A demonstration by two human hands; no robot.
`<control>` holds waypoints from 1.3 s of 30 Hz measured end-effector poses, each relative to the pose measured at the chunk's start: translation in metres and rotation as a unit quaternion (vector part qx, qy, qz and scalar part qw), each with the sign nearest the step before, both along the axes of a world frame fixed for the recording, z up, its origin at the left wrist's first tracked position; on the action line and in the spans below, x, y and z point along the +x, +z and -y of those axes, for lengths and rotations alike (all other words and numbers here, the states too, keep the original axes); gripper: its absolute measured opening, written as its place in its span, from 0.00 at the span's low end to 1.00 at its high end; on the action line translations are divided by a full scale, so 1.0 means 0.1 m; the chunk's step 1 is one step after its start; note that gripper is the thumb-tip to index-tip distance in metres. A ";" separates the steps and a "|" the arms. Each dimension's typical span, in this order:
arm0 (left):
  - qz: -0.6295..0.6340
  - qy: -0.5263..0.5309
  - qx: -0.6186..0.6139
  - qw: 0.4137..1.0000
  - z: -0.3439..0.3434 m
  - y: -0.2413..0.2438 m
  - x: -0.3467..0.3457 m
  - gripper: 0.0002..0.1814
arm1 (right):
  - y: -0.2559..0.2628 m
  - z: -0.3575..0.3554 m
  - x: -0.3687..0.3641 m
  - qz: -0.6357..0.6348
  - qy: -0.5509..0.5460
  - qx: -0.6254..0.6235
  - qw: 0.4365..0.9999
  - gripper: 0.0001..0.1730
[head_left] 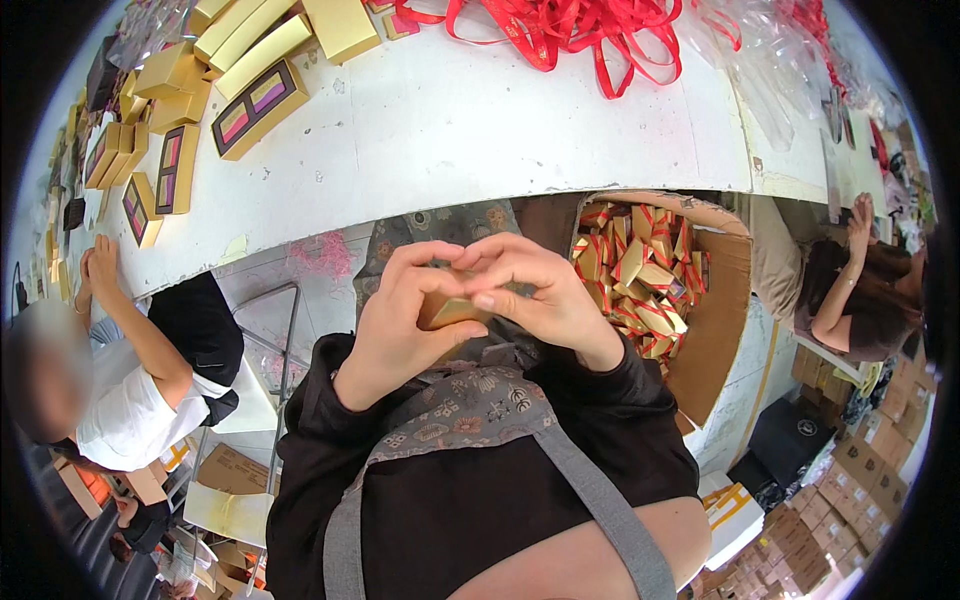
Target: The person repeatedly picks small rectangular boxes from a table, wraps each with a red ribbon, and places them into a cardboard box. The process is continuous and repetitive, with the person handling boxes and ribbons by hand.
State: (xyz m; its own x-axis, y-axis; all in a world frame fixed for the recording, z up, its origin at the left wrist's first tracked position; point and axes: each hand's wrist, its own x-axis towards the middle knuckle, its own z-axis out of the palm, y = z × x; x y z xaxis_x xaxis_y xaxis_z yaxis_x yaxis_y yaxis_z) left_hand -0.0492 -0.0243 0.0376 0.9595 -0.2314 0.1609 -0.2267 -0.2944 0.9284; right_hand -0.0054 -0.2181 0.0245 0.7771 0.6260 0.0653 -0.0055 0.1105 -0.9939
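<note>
Close in front of my apron, both hands meet around a small gold box [452,313]. My left hand [412,315] grips it from the left side, thumb along the near face. The fingertips of my right hand [536,289] press together at its top right edge, touching my left fingertips. The fingers cover most of the box, so its far side is hidden. Just right of my right hand stands an open cardboard carton [716,330] holding many small gold boxes [637,262] tied with red ribbon.
A white table [450,135] runs across beyond my hands. On it lie gold boxes with dark two-window trays [259,109] at left and a heap of red ribbon [555,30]. A person [150,375] sits at left, another [855,292] at right. A metal-framed stool [289,330] stands at lower left.
</note>
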 end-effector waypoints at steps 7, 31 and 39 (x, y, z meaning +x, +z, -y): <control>0.105 0.009 0.042 0.994 -0.04 0.06 0.14 0.31 | 0.12 0.02 -0.02 0.201 -0.053 -0.020 0.978 0.22; -0.183 0.091 -0.381 0.902 -0.13 0.09 0.30 0.29 | 0.63 0.15 1.06 0.098 -0.225 -0.004 0.969 0.04; -0.258 0.098 -0.577 0.769 -0.18 0.14 0.38 0.18 | 0.63 -0.48 0.27 0.178 -0.095 -0.154 0.967 0.06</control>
